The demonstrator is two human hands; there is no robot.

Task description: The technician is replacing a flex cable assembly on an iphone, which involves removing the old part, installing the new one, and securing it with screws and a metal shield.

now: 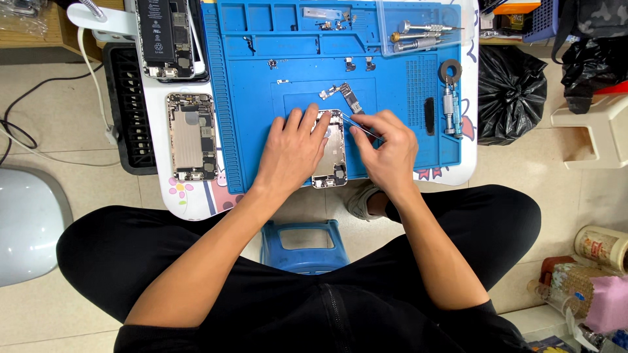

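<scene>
An opened phone housing (332,151) lies on a blue work mat (255,98), near its front edge. My left hand (292,149) rests flat on the housing's left side and pins it down. My right hand (390,147) pinches thin metal tweezers (356,123), whose tips reach into the top of the housing. A small circuit board (351,98) lies on the mat just behind the housing.
A second opened phone (191,136) lies left of the mat, a third one (165,38) with a black battery behind it. Screwdrivers (418,36) sit in a clear tray at the back right. Black bags (510,95) stand right of the table, a blue stool (304,245) below.
</scene>
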